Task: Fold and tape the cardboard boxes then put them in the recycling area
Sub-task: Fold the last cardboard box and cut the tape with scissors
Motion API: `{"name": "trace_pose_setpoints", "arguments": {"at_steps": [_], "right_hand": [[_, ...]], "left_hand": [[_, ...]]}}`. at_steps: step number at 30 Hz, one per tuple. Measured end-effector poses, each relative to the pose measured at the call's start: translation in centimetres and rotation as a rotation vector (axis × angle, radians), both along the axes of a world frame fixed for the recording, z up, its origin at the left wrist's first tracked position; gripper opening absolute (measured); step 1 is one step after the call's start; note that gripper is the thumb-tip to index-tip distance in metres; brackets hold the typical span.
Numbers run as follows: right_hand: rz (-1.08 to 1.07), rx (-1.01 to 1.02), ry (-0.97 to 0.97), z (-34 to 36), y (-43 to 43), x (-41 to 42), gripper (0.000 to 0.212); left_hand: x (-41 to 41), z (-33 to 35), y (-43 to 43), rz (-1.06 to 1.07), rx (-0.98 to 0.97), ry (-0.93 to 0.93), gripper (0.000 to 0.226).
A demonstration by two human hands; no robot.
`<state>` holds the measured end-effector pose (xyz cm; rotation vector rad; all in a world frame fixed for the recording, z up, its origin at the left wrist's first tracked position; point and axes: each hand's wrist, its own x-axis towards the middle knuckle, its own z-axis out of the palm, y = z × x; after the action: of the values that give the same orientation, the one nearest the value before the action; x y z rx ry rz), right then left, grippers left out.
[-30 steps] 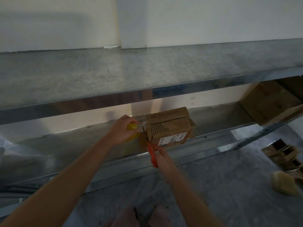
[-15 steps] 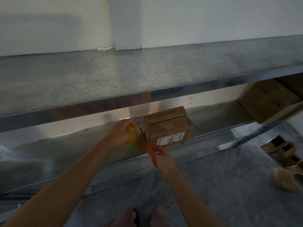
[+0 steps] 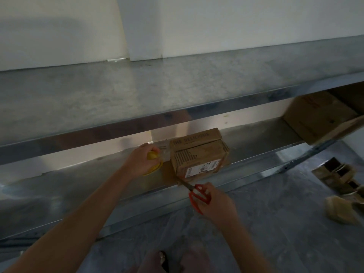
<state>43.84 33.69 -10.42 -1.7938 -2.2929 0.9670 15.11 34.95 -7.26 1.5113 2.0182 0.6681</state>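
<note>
Pale wall [image 3: 216, 22] backs a galvanised metal rack with two levels, an upper shelf [image 3: 137, 95] and a lower shelf [image 3: 78, 186], above a grey floor [image 3: 275, 223]. On the lower shelf, near its front edge and about midway along the visible length, sits the small cardboard box [image 3: 199, 154], closed, printed "THE DELICIOUS" on top and carrying a white label on its near face. The left grip [image 3: 140, 160] is curled over a yellow tape roll [image 3: 155, 167] resting on the shelf just beside the box's left side, fingers wrapped over the roll's top. A pale, shiny strip [image 3: 164, 148], apparently tape, runs from the roll to the box's left face. The right grip [image 3: 218, 203] hangs in front of the shelf's front edge with its fingers closed round the red handles of a pair of scissors [image 3: 198, 194]. The blades lie close together and point up-left at the box's lower near-left corner; whether the tips touch the cardboard cannot be told. At the lower shelf's right end a larger cardboard box [image 3: 319, 113] lies tilted. Loose cardboard pieces [image 3: 338, 174] lie on the floor to the right, well apart from the rack.
</note>
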Motion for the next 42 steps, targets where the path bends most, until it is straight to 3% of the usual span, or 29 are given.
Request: {"name": "trace_pose_setpoints", "arguments": {"at_steps": [5, 8, 12, 17, 24, 28, 33, 38, 42], "right_hand": [[-0.088, 0.427, 0.016, 0.8, 1.0, 8.4, 0.037], [-0.184, 0.531, 0.01, 1.5, 5.1, 11.3, 0.031], [-0.243, 0.451, -0.073, 1.7, 12.8, 11.6, 0.038], [-0.241, 0.189, -0.103, -0.8, 19.3, 9.4, 0.047], [-0.128, 0.098, -0.199, -3.6, 22.0, 8.1, 0.03], [-0.069, 0.046, -0.202, -4.6, 22.0, 8.3, 0.038], [0.051, 0.108, -0.364, -3.9, 21.6, 8.8, 0.045], [0.083, 0.303, -0.219, -1.4, 19.5, 9.3, 0.044], [0.178, 0.52, -0.137, 2.0, 16.0, 6.8, 0.059]], "left_hand": [[0.6, 0.0, 0.0, 0.061, 0.013, -0.008, 0.025], [1.2, 0.0, 0.1, 0.104, 0.015, 0.002, 0.026], [2.1, 0.5, 0.2, 0.155, 0.01, 0.002, 0.026], [3.8, 0.7, -0.1, 0.268, -0.033, 0.005, 0.024], [5.0, 0.7, -0.8, 0.395, -0.065, 0.013, 0.024], [5.1, 0.9, -1.1, 0.393, -0.091, -0.013, 0.027], [4.8, 1.4, -1.2, 0.416, -0.074, -0.007, 0.028], [3.8, 2.1, -1.1, 0.365, -0.069, 0.003, 0.026], [3.0, 2.4, -0.8, 0.292, -0.046, 0.014, 0.023]]}}
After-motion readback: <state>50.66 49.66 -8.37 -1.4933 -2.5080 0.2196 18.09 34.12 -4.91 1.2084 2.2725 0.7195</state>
